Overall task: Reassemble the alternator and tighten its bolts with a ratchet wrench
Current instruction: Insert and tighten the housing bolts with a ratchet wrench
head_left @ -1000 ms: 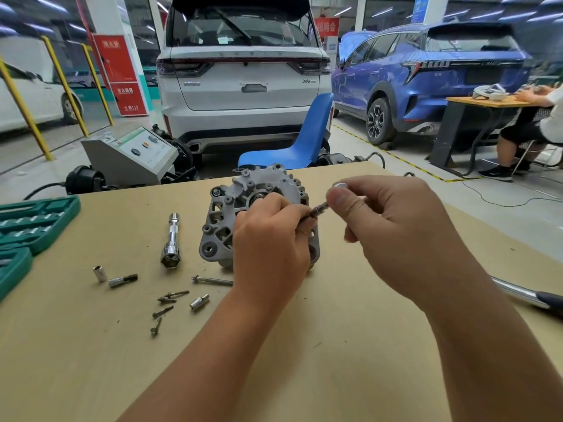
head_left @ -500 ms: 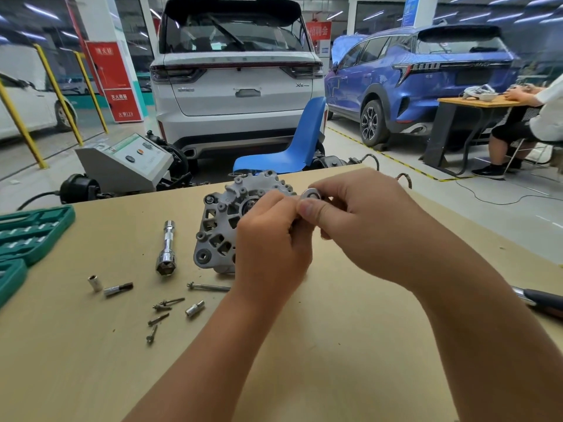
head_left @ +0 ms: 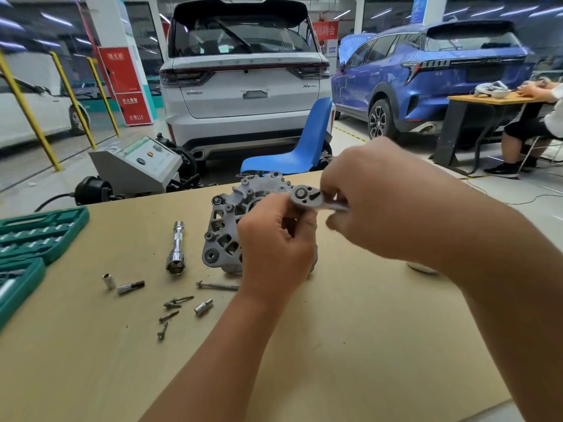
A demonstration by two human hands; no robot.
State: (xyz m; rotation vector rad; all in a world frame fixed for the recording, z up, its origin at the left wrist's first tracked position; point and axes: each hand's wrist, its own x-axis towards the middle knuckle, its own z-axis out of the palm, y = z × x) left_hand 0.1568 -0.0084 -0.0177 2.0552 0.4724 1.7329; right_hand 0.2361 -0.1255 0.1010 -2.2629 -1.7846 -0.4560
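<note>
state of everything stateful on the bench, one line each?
alternator: upright on the table, housing closed
ratchet wrench: head at the alternator's top, held by right hand
left hand: curled at the alternator, under the wrench head
long bolt: loose on the table
small screws: loose
socket case: open

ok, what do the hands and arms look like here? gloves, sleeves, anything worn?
Both are bare. The left hand and right hand wear no gloves, and no rings show on the visible fingers. Both forearms are uncovered right to the frame edge: no sleeves, watch or wristband in view. The right hand is slightly motion-blurred, so fine detail there is unclear.
</note>
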